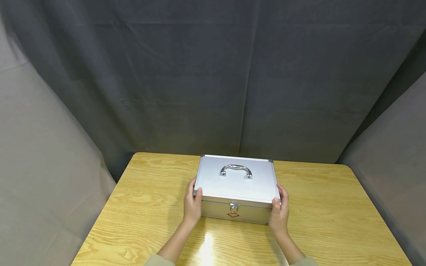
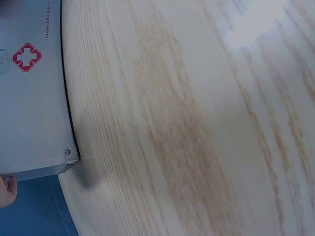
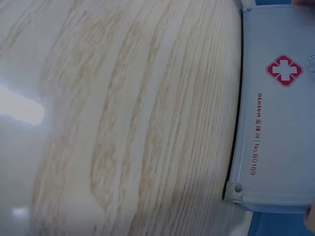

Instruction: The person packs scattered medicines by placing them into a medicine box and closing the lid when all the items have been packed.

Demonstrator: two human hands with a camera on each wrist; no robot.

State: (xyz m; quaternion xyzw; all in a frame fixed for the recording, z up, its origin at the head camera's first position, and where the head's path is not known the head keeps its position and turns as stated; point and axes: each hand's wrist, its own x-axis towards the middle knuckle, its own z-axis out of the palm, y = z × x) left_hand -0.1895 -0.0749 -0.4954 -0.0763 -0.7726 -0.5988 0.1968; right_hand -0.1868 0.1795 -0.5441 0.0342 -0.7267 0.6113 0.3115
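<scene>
A silver metal first-aid box (image 1: 239, 188) stands closed on the wooden table, a chrome handle (image 1: 236, 167) on its lid and a latch (image 1: 234, 207) on its front. At its left front corner my left hand (image 1: 192, 207) grips the box, thumb at the front edge and fingers along the side. My right hand (image 1: 280, 214) holds the right front corner in the same way. In the right wrist view, the front shows a red cross emblem (image 3: 284, 71) and red lettering (image 3: 257, 133). The wrist views catch only small parts of the hands at their edges.
The wood-grain table (image 1: 133, 214) extends to both sides of the box and in front of it. A dark grey curtain (image 1: 186, 81) hangs behind the table's far edge. Lighter grey cloth panels (image 1: 43, 155) flank it left and right.
</scene>
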